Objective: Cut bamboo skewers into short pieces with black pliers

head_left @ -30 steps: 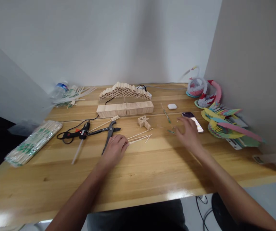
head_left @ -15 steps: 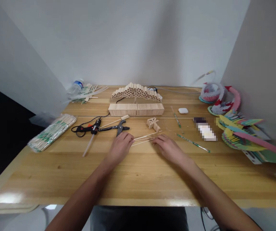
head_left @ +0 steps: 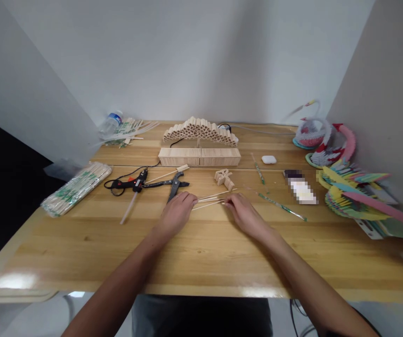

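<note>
Between my hands several thin wooden sticks (head_left: 209, 201) lie close to the tabletop. My left hand (head_left: 178, 208) is closed on their left ends, beside the dark-handled pliers (head_left: 175, 185). My right hand (head_left: 240, 209) pinches at the right ends, fingertips together. Just beyond them stands a small piece built from short stick lengths (head_left: 224, 179). Farther back is a long block of stacked sticks (head_left: 199, 157), with an arched model of bundled stick pieces (head_left: 199, 131) above it.
A glue gun (head_left: 138, 182) with a glue stick and cord lies left, near a wrapped pack of sticks (head_left: 77, 188). Pens (head_left: 282, 206), a white earbud case (head_left: 269, 159), a blurred-out phone (head_left: 300, 187) and folded-paper models (head_left: 352, 196) are on the right. A bottle (head_left: 112, 123) stands back left.
The view has shifted slightly. Both hands stay at the sticks, and the right fingertips have pulled a little back from them.
</note>
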`<state>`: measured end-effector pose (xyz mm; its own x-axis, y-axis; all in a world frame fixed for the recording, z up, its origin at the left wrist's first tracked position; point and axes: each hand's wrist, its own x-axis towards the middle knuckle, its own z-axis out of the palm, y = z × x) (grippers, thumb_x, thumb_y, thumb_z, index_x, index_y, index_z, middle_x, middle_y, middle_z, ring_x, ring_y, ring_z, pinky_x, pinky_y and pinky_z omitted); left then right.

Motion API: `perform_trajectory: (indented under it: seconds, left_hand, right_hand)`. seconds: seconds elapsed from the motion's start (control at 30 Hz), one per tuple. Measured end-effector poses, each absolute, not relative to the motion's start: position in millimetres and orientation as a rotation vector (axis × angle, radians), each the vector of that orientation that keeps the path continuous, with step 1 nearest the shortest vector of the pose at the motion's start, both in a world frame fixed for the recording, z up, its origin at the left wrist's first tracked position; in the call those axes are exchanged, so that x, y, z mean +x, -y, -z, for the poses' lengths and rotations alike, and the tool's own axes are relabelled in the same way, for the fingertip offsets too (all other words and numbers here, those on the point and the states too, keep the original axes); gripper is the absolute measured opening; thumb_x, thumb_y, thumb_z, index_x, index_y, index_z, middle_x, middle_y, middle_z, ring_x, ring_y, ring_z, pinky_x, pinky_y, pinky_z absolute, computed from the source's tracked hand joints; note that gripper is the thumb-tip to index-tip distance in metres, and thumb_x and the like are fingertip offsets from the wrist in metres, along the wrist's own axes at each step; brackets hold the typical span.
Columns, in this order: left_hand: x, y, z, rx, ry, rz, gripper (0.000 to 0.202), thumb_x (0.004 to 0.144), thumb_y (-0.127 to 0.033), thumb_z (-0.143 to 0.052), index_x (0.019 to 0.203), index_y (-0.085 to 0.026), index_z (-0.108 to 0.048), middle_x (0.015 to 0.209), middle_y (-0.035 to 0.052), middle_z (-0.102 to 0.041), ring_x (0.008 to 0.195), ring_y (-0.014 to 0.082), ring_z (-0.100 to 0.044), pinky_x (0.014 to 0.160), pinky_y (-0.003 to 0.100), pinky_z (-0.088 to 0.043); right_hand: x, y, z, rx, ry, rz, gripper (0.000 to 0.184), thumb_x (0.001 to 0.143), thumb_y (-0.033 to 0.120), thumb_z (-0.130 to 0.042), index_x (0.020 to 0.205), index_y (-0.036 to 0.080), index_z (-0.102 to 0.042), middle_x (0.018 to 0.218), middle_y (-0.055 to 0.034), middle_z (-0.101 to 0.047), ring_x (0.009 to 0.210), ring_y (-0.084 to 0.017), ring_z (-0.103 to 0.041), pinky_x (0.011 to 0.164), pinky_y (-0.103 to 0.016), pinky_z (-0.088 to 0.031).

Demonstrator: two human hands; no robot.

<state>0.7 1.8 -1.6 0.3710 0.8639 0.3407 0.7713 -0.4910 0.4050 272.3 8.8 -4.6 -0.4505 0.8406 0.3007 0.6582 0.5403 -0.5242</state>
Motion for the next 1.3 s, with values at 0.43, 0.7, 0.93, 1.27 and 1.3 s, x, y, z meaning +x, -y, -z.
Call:
perform_trajectory:
  seconds: [0.43, 0.7, 0.93, 1.27, 1.3]
  left_hand:
    - [2.4, 1.2, -3.5, 2.600, -1.346, -0.712, 0.021, 0.103, -0.028, -0.052, 0.101, -0.024, -0.072, 0.093, 0.0045, -0.070, 0.092, 0.0207, -0.062, 0.085, 0.036, -0.046]
    - [3.5, 6.8, -10.7, 2.739, -1.260, -0.804, 0.019, 0.102, -0.027, -0.055, 0.102, -0.026, -0.074, 0.093, 0.0033, -0.069, 0.093, 0.0185, -0.060, 0.085, 0.033, -0.043]
    - [3.6, 11.3, -11.7, 2.807, -1.181, -0.882, 0.016, 0.100, -0.022, -0.058, 0.105, -0.025, -0.073, 0.097, 0.0038, -0.072, 0.098, 0.0188, -0.061, 0.088, 0.035, -0.045]
    - [13.1, 14.3, -20.0, 2.611, -1.397, -1.478, 0.044, 0.090, -0.025, -0.073, 0.131, -0.023, -0.057, 0.123, 0.0131, -0.062, 0.117, 0.0254, -0.061, 0.102, 0.041, -0.050]
    - [13.1, 13.7, -19.3, 2.555, -1.412, -1.524, 0.048, 0.090, -0.024, -0.073, 0.134, -0.022, -0.053, 0.124, 0.0135, -0.062, 0.118, 0.0257, -0.061, 0.101, 0.042, -0.051]
  right_hand:
    - [250.5, 1.2, 5.2, -1.120, 1.828, -0.764, 0.017, 0.098, 0.036, -0.062, 0.102, 0.024, -0.073, 0.102, -0.0082, -0.076, 0.094, -0.025, -0.070, 0.086, -0.041, -0.056]
    - [238.9, 11.2, -1.5, -1.021, 1.997, -0.808, 0.011, 0.098, 0.033, -0.064, 0.098, 0.026, -0.072, 0.094, -0.0045, -0.076, 0.085, -0.022, -0.070, 0.080, -0.038, -0.056]
    - [240.6, 11.5, -2.8, -0.984, 2.056, -0.797, 0.011, 0.098, 0.029, -0.064, 0.098, 0.024, -0.074, 0.097, -0.0054, -0.077, 0.089, -0.021, -0.072, 0.082, -0.035, -0.057]
    - [240.1, 11.3, -2.3, -0.999, 1.998, -0.901, 0.016, 0.097, 0.027, -0.065, 0.108, 0.022, -0.076, 0.102, -0.0067, -0.078, 0.090, -0.020, -0.072, 0.082, -0.030, -0.054]
    - [240.2, 11.2, -2.3, -1.008, 1.986, -0.910, 0.015, 0.097, 0.027, -0.065, 0.107, 0.022, -0.076, 0.102, -0.0064, -0.078, 0.088, -0.019, -0.071, 0.081, -0.030, -0.054]
